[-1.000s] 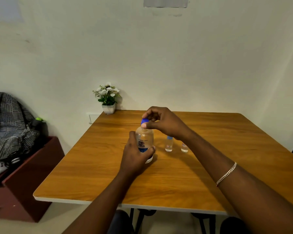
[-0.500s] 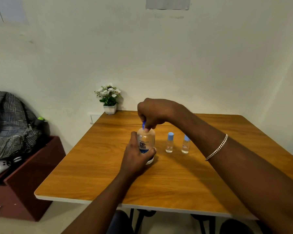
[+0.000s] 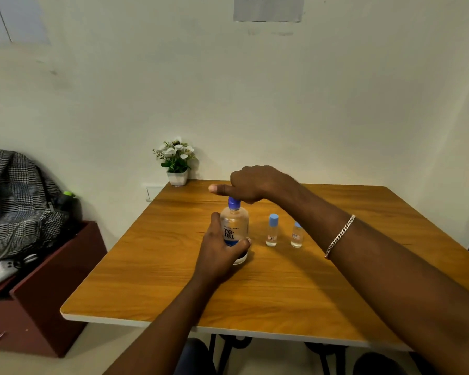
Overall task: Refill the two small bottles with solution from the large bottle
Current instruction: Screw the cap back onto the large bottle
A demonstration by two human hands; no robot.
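Note:
The large clear bottle with a blue label stands upright near the middle of the wooden table. My left hand wraps around its lower body. My right hand sits on top of it, fingers closed over its dark blue cap, thumb sticking out to the left. Two small clear bottles stand upright just right of the large one, both with light blue caps on: the nearer-left one is fully visible, the right one is partly hidden behind my right forearm.
A small white pot of white flowers stands at the table's far left corner against the wall. Left of the table, a dark red cabinet carries a checked bag and a white controller.
My right hand has rotated on the large bottle's cap, the wrist turning and the thumb now pointing left. My left hand stays on the bottle. The view has tilted slightly.

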